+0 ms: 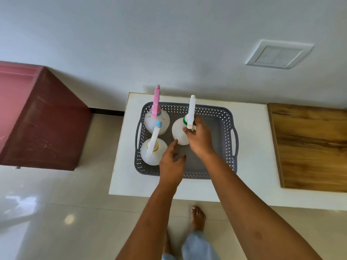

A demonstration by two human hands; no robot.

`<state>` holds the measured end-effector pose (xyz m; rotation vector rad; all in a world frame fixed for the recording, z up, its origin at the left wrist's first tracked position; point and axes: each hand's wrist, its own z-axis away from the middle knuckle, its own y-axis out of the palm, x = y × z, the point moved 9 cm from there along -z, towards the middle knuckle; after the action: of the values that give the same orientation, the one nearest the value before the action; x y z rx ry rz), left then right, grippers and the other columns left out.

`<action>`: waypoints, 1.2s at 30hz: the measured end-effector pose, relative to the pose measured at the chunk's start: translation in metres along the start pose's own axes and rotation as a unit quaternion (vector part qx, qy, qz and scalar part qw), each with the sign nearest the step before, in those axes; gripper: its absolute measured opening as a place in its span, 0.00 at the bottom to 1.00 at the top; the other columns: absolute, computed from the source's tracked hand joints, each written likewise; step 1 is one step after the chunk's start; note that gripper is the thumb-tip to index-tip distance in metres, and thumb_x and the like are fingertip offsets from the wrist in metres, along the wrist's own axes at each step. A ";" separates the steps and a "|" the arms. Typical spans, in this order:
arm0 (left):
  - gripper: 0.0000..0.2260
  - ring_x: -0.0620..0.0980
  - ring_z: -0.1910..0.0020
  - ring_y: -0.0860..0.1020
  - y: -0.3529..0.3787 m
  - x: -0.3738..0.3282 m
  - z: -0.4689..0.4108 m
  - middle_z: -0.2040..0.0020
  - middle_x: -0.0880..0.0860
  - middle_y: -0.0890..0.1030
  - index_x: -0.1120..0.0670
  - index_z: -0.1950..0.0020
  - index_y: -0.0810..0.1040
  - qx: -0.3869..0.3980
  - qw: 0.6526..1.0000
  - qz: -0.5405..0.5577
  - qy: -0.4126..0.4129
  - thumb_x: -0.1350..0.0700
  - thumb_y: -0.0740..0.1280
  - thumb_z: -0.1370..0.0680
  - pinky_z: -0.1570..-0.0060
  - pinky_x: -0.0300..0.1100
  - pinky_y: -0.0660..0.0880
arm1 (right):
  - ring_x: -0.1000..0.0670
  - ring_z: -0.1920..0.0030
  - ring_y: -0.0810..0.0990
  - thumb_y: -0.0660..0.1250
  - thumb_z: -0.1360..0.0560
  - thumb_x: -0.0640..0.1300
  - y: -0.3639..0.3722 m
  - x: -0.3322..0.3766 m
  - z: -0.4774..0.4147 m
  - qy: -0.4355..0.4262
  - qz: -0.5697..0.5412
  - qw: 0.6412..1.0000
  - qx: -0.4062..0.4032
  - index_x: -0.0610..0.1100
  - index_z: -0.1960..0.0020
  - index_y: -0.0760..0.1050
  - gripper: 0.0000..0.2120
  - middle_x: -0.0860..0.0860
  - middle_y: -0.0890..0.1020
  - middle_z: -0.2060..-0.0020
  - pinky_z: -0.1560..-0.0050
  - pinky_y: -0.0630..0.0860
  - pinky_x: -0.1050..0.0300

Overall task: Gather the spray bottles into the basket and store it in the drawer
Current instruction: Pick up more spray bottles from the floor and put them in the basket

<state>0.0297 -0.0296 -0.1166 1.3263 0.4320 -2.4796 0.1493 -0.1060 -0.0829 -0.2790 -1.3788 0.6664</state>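
Three spray bottles stand upright in the grey basket (228, 117) on the white desk (251, 147): pink-topped bottle (156, 120) at the far left corner, blue-tipped bottle (153, 151) near left, green-collared bottle (180, 131) mid-basket. Right hand (199, 139) is on the green-collared bottle, fingers round its neck just below the white trigger head; looks like a grasp, though the palm hides the contact, so it may be letting go. Left hand (171, 164) hovers slack-fingered over the basket's near edge, holding nothing, index tip close to the same bottle's body.

Key relation: basket's long axis runs left-right, with handle slots at both short ends. Each hand sits inboard of its own handle, so the lift needs both hands moving outward, left hand nearer the left slot.

Hidden: no drawer visible. Basket's near wall is partly covered by the forearms. The basket floor on the right looks bare.
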 end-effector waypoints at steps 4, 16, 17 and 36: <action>0.25 0.42 0.43 0.73 0.006 -0.004 -0.014 0.33 0.44 0.71 0.50 0.27 0.64 0.005 1.000 0.002 -0.002 0.63 0.63 0.23 0.41 0.38 0.70 | 0.42 0.42 0.77 0.67 0.27 0.34 0.003 0.001 -0.019 -0.015 0.006 1.000 -0.013 0.38 0.37 0.72 0.18 0.41 0.79 0.43 0.42 0.74 0.49; 0.25 0.36 0.49 0.71 0.019 -0.008 -0.039 0.42 0.41 0.72 0.49 0.27 0.65 -0.007 1.000 -0.002 -0.018 0.61 0.63 0.23 0.44 0.35 0.68 | 0.42 0.40 0.76 0.68 0.27 0.35 0.005 -0.009 -0.042 -0.012 0.001 1.000 -0.013 0.37 0.37 0.72 0.18 0.41 0.78 0.42 0.39 0.73 0.45; 0.25 0.36 0.49 0.71 0.020 -0.007 -0.041 0.42 0.40 0.71 0.49 0.27 0.64 -0.007 1.000 -0.003 -0.019 0.61 0.63 0.23 0.44 0.35 0.68 | 0.41 0.40 0.76 0.67 0.27 0.34 0.005 -0.010 -0.042 -0.013 -0.003 1.000 -0.014 0.37 0.37 0.71 0.19 0.41 0.78 0.42 0.39 0.73 0.45; 0.24 0.37 0.49 0.71 0.021 -0.006 -0.052 0.43 0.41 0.71 0.49 0.28 0.65 -0.003 1.000 -0.007 -0.014 0.62 0.63 0.23 0.44 0.35 0.68 | 0.43 0.37 0.73 0.70 0.28 0.37 0.008 -0.024 -0.044 -0.010 0.005 1.000 -0.004 0.41 0.33 0.67 0.26 0.44 0.76 0.38 0.36 0.71 0.42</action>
<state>0.0803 -0.0271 -0.1420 1.2893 0.4434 -2.5042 0.1879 -0.1050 -0.1156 -0.2867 -1.4004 0.6741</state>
